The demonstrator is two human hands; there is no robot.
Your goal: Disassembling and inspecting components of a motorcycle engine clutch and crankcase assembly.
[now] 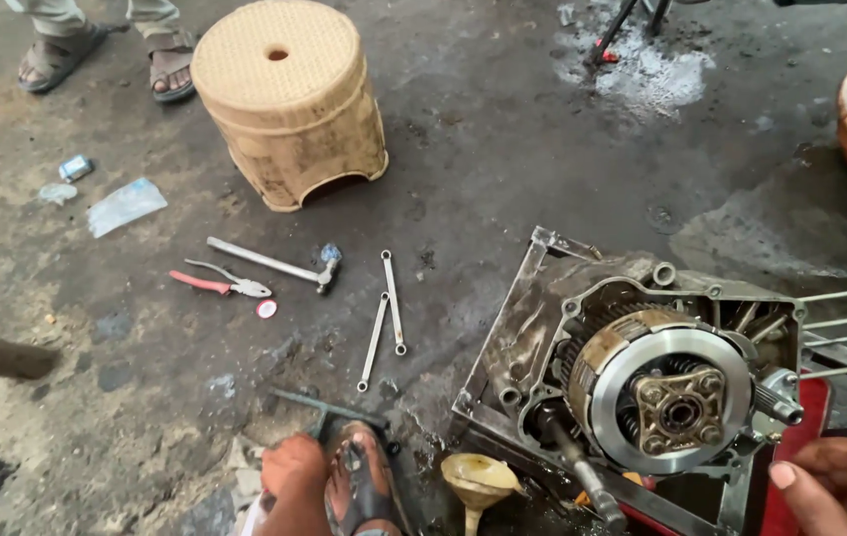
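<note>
Head view: right hand [840, 481] curled (grip unclear) just right of, below clutch assembly [666, 392].

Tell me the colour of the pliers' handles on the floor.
Red, on the pliers beside the hammer; the head view shows it.

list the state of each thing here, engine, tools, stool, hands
engine: cover off, clutch exposed
stool: upright
hammer: lying flat
pliers: lying flat, shut
two spanners: lying flat
funnel: tipped over
left hand: resting by sandalled foot
right hand: empty, beside engine
</note>
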